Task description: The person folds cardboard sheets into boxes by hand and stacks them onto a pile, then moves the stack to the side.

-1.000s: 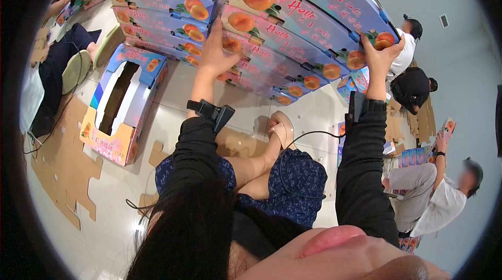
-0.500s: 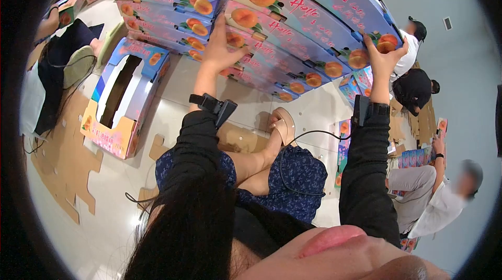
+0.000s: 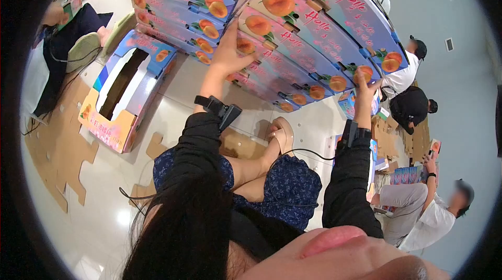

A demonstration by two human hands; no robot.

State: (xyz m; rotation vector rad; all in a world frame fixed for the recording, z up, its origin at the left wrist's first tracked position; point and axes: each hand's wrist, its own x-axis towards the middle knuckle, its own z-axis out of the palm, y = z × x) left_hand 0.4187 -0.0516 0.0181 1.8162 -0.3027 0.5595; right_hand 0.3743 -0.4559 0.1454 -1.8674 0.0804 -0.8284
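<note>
A: Where's the stack of pink-and-blue cardboard peach boxes (image 3: 314, 23)?
B: On floor, ahead. L hand (image 3: 230, 52) flat vs. its side, fingers spread; R hand (image 3: 363, 84) at end corner, grip unclear.

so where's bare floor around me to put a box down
Bare floor lies between the open box and the stack of peach boxes, with more beside the cardboard scraps at lower left. Crowded: the right side, where people sit among cartons, and the stack front, where the left hand and right hand rest.
</note>
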